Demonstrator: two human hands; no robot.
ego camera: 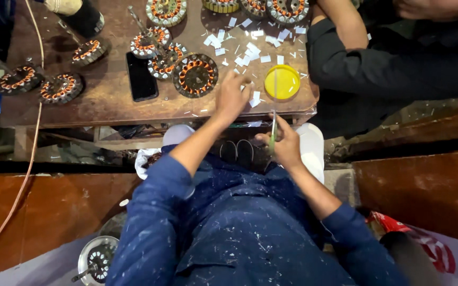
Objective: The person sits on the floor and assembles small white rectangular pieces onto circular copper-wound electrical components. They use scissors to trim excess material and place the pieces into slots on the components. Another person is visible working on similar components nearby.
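White paper strip (254, 99) pinched in left grip (232, 96) | right grip (284, 145) closed around scissors (273, 127)

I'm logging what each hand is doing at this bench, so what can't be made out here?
Head view:
- What the left hand pinches: hidden by its own fingers.
- Green-handled tool in the right hand: its thin, blurred tip is unclear.
- Wound stator at the top edge: cut off.
- White paper slips: too small to detail.
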